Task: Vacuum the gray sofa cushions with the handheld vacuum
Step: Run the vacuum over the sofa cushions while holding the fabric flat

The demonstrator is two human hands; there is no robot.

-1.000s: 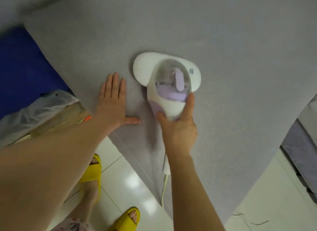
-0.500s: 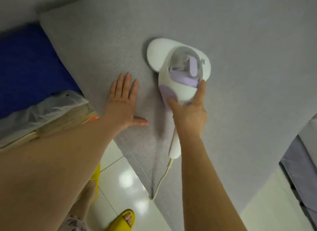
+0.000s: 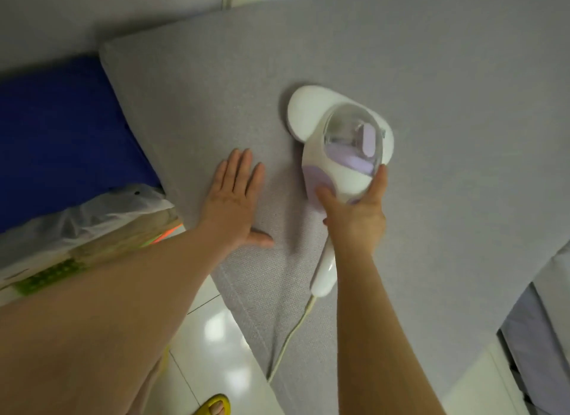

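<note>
A white and lilac handheld vacuum [image 3: 336, 143] with a clear dust cup sits flat on the gray sofa cushion [image 3: 447, 112]. My right hand [image 3: 354, 211] grips its body from behind, thumb and fingers wrapped around the sides, and the handle end pokes out under my wrist. A pale cord [image 3: 293, 334] trails from the handle over the cushion's front edge. My left hand [image 3: 234, 198] lies flat on the cushion, fingers straight, a short way left of the vacuum.
A blue cushion [image 3: 61, 136] lies at the left, with a plastic-wrapped package [image 3: 86, 226] in front of it. Glossy white floor tiles [image 3: 222, 353] and a yellow slipper [image 3: 216, 407] show below. Another gray piece [image 3: 552, 306] sits at the right edge.
The vacuum and my right hand have slid forward across the cushion, away from its front edge. My left hand stays flat on the fabric beside it.
</note>
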